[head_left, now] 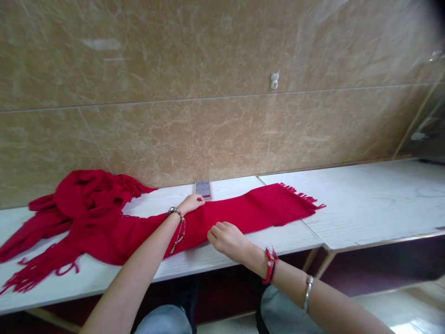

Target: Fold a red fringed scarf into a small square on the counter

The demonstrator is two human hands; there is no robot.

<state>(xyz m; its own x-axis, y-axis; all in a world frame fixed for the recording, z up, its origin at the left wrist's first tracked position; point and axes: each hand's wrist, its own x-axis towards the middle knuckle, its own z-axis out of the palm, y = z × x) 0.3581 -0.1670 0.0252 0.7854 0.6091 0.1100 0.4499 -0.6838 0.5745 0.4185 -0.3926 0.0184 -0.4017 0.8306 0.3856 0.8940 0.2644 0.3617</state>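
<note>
A long red scarf [260, 206] with fringe runs along the white bench top, its right part spread out flat. My left hand [192, 203] is at the scarf's far edge, fingertips pinched together on the cloth. At the near edge is my right hand [227, 239], its fingers curled inward over the border; the fingertips are partly hidden. Between the two hands the fabric lies fairly smooth. To the left it runs into a crumpled heap of red knit cloth [86, 195] with loose fringe; whether that is a second scarf I cannot tell.
A phone [203, 190] with its screen lit lies just beyond the scarf, by the wall. The white bench top [365, 199] continues rightward past a seam. A tan marbled wall [181, 134] rises behind, bearing a small cat-shaped hook [274, 80]. My knees are below the front edge.
</note>
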